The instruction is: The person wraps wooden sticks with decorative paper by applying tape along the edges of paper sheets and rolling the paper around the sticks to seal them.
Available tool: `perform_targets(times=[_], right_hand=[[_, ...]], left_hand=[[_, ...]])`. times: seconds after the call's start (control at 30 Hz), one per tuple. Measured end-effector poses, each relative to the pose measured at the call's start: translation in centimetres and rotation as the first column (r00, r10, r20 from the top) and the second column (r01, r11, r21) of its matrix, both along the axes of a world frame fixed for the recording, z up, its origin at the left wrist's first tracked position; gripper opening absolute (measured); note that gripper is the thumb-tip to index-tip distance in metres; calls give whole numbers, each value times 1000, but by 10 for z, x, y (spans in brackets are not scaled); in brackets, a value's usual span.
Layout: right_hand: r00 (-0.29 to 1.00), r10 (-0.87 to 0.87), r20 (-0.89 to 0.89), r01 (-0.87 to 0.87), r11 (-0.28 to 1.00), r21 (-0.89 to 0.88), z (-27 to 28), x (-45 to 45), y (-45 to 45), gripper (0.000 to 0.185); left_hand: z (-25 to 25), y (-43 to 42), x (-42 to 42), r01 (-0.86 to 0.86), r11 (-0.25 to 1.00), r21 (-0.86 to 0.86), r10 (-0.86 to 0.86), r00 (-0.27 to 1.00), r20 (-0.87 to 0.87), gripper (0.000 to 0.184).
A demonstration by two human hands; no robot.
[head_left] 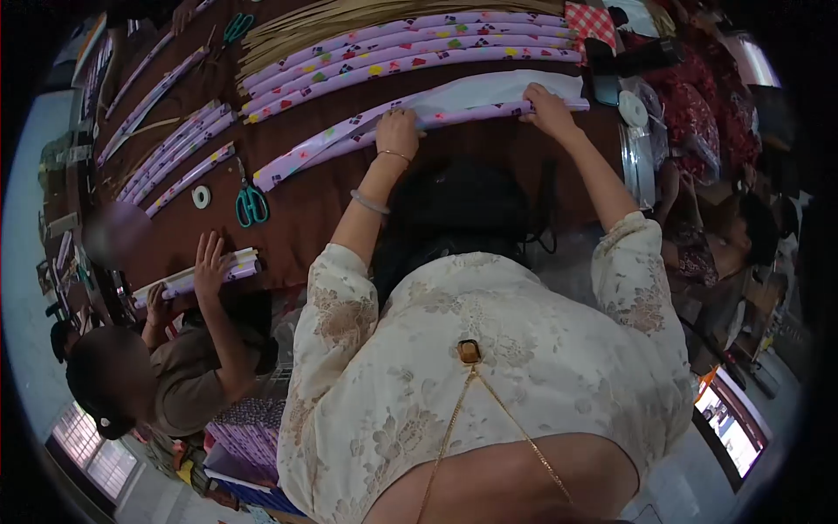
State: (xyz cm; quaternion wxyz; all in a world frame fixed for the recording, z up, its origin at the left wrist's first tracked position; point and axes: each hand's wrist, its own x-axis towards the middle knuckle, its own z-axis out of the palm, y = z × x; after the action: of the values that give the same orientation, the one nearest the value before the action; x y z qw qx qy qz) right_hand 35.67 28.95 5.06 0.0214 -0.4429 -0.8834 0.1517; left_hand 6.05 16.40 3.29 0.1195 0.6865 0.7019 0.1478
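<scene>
A person in a cream floral top sits at a table [327,196] covered in dark brown, both hands on a long purple patterned sheet [476,94] that lies lengthwise before them, its pale inner side showing along the far edge and a rolled part along the near one. The left hand [399,131], with bangles on its arm, lies knuckles-up over the middle of the sheet, fingers bent half closed; the right hand [547,106] rests near the sheet's right end, fingers loosely curved over it. The undersides of both are hidden, so whether they grip or merely press I cannot tell. Just beyond lie several purple patterned rolls [410,57] side by side, with brown strips [279,39] behind them. Teal-handled scissors [251,207] lie near the sheet's left end — a white ring of tape [202,196] beside them. At the right end stands a dark object [602,74], with a white roll [633,109] near it. Farther left, a co-worker's hands [209,264] are at more wrapped lengths [236,266].
</scene>
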Motion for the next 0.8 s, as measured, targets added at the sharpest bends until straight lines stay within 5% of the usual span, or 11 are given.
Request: perform_targets(times=[0.2, 0.37, 0.43, 0.57, 0.8], right_hand=[[996, -12, 91, 15, 1000, -23, 1, 0, -4, 41], [992, 109, -56, -114, 989, -92, -4, 8, 8, 37], [998, 69, 13, -67, 988, -141, -4, 6, 8, 38], [998, 6, 67, 12, 966, -259, 10, 1, 4, 40], [1000, 21, -10, -22, 995, -101, -8, 12, 0, 39]], left_hand=[[1, -1, -3, 40, 998, -41, -39, 999, 30, 33], [2, 4, -3, 89, 992, -87, -83, 994, 71, 29], [-2, 1, -2, 96, 994, 44, -91, 991, -97, 29], [6, -7, 5, 75, 993, 90, -64, 990, -124, 35], [11, -6, 5, 26, 999, -42, -30, 995, -95, 32]])
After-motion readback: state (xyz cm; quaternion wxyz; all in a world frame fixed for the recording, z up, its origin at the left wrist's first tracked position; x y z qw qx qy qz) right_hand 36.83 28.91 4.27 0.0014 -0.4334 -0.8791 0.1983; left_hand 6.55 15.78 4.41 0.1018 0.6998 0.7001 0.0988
